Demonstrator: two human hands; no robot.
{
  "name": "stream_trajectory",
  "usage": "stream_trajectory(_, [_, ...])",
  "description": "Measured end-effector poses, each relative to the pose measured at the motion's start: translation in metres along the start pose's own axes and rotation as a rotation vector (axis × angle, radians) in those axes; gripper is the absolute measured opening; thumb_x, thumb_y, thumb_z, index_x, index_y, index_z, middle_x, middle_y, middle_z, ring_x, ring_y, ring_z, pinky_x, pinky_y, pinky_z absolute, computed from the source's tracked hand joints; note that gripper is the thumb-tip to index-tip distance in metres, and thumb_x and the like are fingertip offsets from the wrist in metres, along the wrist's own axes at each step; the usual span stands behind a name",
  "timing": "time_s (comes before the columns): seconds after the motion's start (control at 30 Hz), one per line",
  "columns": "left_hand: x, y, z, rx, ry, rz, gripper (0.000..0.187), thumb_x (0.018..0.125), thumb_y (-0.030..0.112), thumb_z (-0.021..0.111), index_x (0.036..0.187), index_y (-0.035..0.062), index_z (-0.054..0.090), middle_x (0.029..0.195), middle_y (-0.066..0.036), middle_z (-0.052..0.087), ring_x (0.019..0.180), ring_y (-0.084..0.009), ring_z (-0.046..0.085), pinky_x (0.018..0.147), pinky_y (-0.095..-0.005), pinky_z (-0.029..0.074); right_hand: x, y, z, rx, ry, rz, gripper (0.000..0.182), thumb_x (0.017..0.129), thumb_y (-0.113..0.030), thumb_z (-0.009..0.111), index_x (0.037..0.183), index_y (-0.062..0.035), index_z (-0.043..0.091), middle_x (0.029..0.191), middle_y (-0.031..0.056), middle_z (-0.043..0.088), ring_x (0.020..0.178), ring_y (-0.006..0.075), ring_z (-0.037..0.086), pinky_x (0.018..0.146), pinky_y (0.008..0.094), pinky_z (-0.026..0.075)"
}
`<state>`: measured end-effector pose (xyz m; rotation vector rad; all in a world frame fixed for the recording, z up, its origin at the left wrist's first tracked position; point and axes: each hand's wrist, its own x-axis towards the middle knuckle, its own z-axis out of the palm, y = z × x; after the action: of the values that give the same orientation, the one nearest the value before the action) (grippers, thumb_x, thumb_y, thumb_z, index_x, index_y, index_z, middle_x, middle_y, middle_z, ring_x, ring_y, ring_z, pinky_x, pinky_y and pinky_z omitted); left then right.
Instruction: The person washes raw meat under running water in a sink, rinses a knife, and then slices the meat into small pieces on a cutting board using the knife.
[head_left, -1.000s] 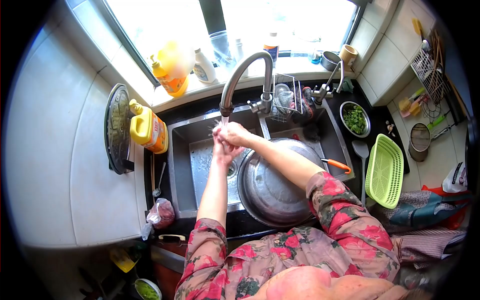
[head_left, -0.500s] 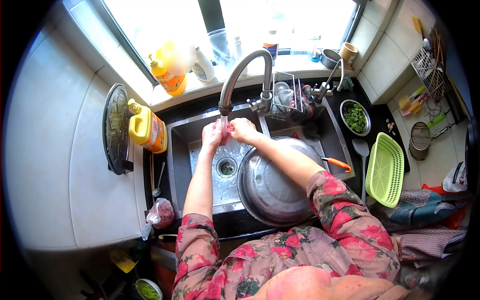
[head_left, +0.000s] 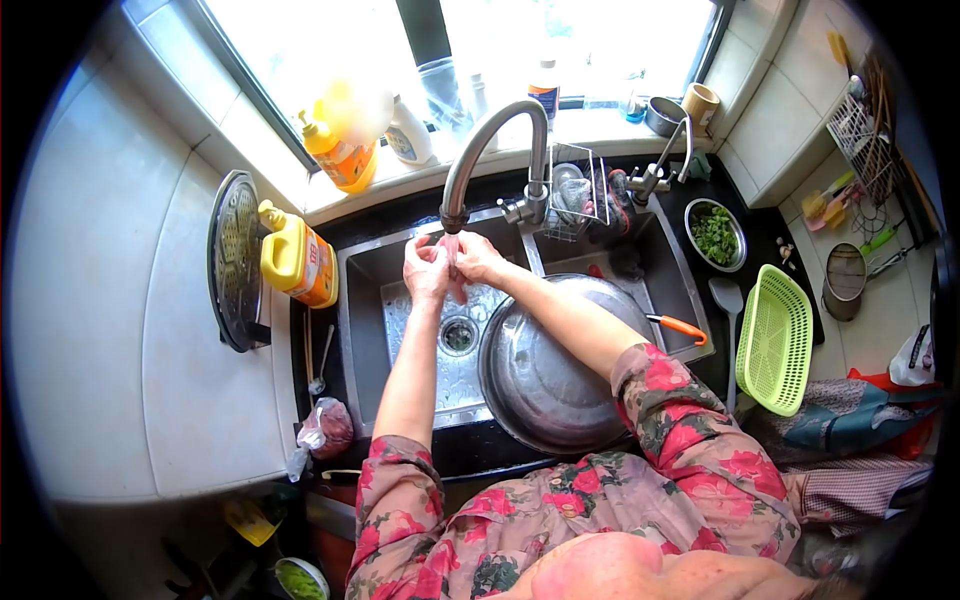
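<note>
Steel sink (head_left: 365,305), wet, set in black counter (head_left: 762,228). At its left basin, under the faucet (head_left: 454,212), a limp pinkish piece (head_left: 457,287); your left hand (head_left: 425,270) and right hand (head_left: 478,259) pinch it between curled fingers. Large metal vessel (head_left: 550,370) just beside, beneath your right forearm. Yellow jug (head_left: 284,252) left; leafy greens (head_left: 715,236) and green basket (head_left: 797,340) right. Bright window (head_left: 580,50) beyond, pale tiles (head_left: 210,390) to your left.

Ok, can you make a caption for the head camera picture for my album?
Left hand and right hand hold something pinkish beneath the curved faucet, over the metal sink.
</note>
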<state>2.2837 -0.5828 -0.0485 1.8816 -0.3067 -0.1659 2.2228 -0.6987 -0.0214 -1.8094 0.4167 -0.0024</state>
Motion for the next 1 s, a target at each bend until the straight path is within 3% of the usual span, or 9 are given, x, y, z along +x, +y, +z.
stream_trajectory(0.1, [-0.026, 0.018, -0.004, -0.719, -0.309, -0.679, 0.052, 0.088, 0.049, 0.056, 0.123, 0.0106, 0.052, 0.11, -0.01, 0.062, 0.098, -0.0235, 0.061, 0.084, -0.0373, 0.052, 0.009, 0.004, 0.002, -0.125, 0.007, -0.037, 0.029, 0.088, -0.032, 0.059, 0.101, -0.0066, 0.064, 0.094, 0.017, 0.067, 0.083, 0.0303, 0.067, 0.069, 0.0409, 0.054])
stream_trajectory(0.17, [-0.022, -0.005, 0.003, -0.919, -0.357, -0.739, 0.052, 0.093, 0.055, 0.042, 0.12, 0.0112, 0.054, 0.111, -0.01, 0.062, 0.101, -0.0244, 0.06, 0.091, -0.0382, 0.05, 0.012, 0.016, 0.011, -0.248, 0.03, -0.112, 0.029, 0.088, -0.034, 0.058, 0.098, -0.0077, 0.065, 0.096, 0.019, 0.066, 0.088, 0.0339, 0.066, 0.075, 0.0436, 0.053])
stream_trajectory(0.23, [-0.016, -0.02, 0.015, -1.287, -0.44, -0.544, 0.042, 0.098, 0.045, 0.04, 0.115, 0.0104, 0.056, 0.109, -0.01, 0.062, 0.1, -0.0247, 0.061, 0.093, -0.0383, 0.049, 0.005, 0.03, 0.022, -0.578, 0.144, -0.53, 0.022, 0.083, -0.026, 0.06, 0.087, -0.0051, 0.065, 0.097, 0.0202, 0.064, 0.096, 0.0344, 0.061, 0.083, 0.0432, 0.049])
stream_trajectory(0.27, [0.004, -0.059, 0.028, -1.326, -0.509, -0.473, 0.036, 0.101, 0.037, 0.039, 0.111, 0.0087, 0.059, 0.106, -0.01, 0.064, 0.098, -0.0238, 0.062, 0.089, -0.0386, 0.051, -0.001, 0.02, 0.017, -0.788, -0.081, -0.501, 0.018, 0.079, -0.022, 0.061, 0.085, -0.0048, 0.063, 0.105, 0.0184, 0.061, 0.1, 0.0345, 0.06, 0.085, 0.0455, 0.049])
stream_trajectory(0.4, [0.008, -0.046, 0.011, -1.13, -0.495, -0.473, 0.02, 0.089, 0.011, 0.064, 0.109, 0.0093, 0.063, 0.099, -0.006, 0.068, 0.087, -0.0177, 0.066, 0.069, -0.029, 0.054, -0.028, 0.006, 0.008, -0.775, 0.006, -0.632, 0.015, 0.079, -0.002, 0.059, 0.091, -0.0086, 0.062, 0.1, 0.0167, 0.062, 0.096, 0.0343, 0.062, 0.08, 0.0417, 0.052])
stream_trajectory(0.63, [0.015, -0.043, 0.009, -0.951, -0.349, -0.409, 0.048, 0.073, -0.014, 0.054, 0.117, 0.0044, 0.054, 0.102, -0.01, 0.064, 0.087, -0.0222, 0.066, 0.073, -0.0335, 0.057, -0.017, 0.002, -0.017, -0.712, 0.086, -0.43, 0.028, 0.078, -0.003, 0.057, 0.105, -0.008, 0.058, 0.098, 0.0187, 0.061, 0.098, 0.0373, 0.06, 0.084, 0.0437, 0.051])
stream_trajectory(0.77, [0.007, -0.025, -0.004, -0.692, -0.483, -0.346, 0.041, 0.071, -0.014, 0.058, 0.109, 0.0036, 0.06, 0.089, -0.005, 0.066, 0.081, -0.0191, 0.067, 0.071, -0.0305, 0.055, 0.0, 0.001, -0.053, -1.232, 0.115, -0.391, 0.021, 0.081, -0.013, 0.058, 0.099, -0.0077, 0.067, 0.106, 0.0114, 0.061, 0.115, 0.0313, 0.054, 0.093, 0.0466, 0.047])
stream_trajectory(0.83, [-0.001, -0.016, -0.001, -0.453, -0.467, -0.314, 0.033, 0.077, -0.001, 0.071, 0.108, 0.0069, 0.063, 0.095, -0.005, 0.067, 0.084, -0.0134, 0.065, 0.07, -0.0272, 0.052, 0.01, 0.01, -0.061, -1.588, 0.147, -0.666, 0.02, 0.083, -0.015, 0.055, 0.09, -0.0061, 0.071, 0.106, 0.0104, 0.063, 0.12, 0.0293, 0.05, 0.102, 0.0519, 0.038])
stream_trajectory(1.0, [-0.008, -0.003, -0.004, -0.469, -0.623, -0.378, 0.03, 0.084, 0.02, 0.074, 0.107, 0.0044, 0.062, 0.09, -0.007, 0.069, 0.076, -0.0152, 0.067, 0.061, -0.028, 0.054, 0.024, 0.018, -0.078, -1.661, 0.086, -0.469, 0.021, 0.082, -0.016, 0.056, 0.09, -0.0098, 0.075, 0.103, 0.0084, 0.068, 0.13, 0.027, 0.044, 0.107, 0.0528, 0.03])
